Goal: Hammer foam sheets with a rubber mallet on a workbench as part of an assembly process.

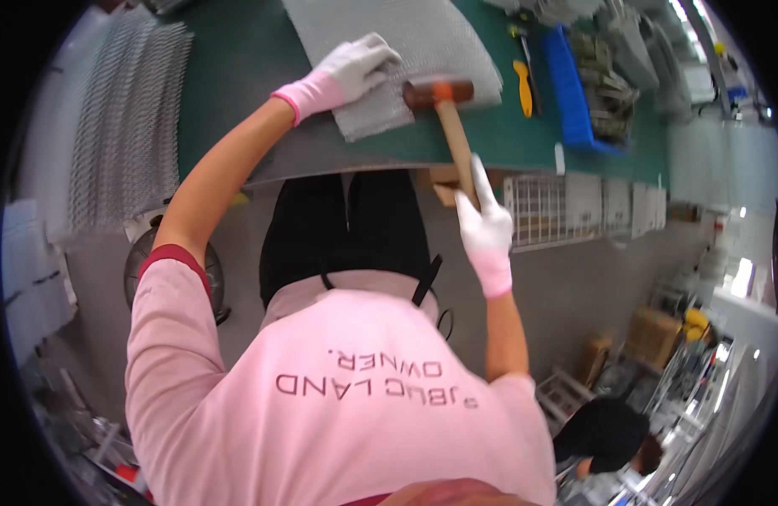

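Note:
My left hand (355, 71), in a white glove with a pink cuff, lies on a silvery mesh sheet (444, 46), its fingers stretched out and slightly apart. My right hand (485, 226), gloved the same way, is closed round the lower end of a mallet's wooden handle. The brown head of the mallet (423, 94) is over the sheet's near right part, a little right of my left fingers. Whether the head touches the mesh I cannot tell. The sheet lies on the green tabletop (246, 84), close to its front edge.
A tall stack of mesh sheets (128, 126) stands at the left. To the right lie a yellow-handled tool (523, 88) and a blue bin (572, 93) of metal parts. Under the table edge is a white wire rack (536, 207). Another person (604, 434) bends at the lower right.

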A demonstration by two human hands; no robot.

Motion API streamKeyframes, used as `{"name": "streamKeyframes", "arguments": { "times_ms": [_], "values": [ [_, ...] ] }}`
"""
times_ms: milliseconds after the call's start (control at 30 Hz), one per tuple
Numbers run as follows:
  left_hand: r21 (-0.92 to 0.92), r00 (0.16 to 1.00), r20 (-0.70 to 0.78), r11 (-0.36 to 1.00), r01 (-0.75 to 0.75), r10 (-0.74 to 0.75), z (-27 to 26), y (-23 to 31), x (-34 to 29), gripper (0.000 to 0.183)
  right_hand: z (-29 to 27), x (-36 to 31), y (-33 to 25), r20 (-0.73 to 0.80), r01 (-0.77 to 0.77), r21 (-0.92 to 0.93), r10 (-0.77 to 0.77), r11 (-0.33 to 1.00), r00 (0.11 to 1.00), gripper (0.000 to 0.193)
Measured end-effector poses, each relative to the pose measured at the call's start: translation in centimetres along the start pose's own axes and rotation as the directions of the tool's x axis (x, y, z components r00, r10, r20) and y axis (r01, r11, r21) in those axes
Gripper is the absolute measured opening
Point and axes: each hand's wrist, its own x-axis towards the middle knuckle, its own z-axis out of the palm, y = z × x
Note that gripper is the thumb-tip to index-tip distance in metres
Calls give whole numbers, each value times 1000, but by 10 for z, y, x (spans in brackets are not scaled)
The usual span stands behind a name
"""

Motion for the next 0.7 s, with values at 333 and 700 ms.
{"name": "streamKeyframes", "arguments": {
  "times_ms": [333, 700],
  "values": [
    [97, 998, -13, 993, -59, 61, 3, -6, -2, 29, 12, -55, -21, 71, -58, 214, 44, 975, 996, 65],
    [202, 937, 333, 963, -177, 102, -78, -37, 2, 68, -5, -80, 15, 72, -70, 292, 51, 954, 996, 63]
  ]
}}
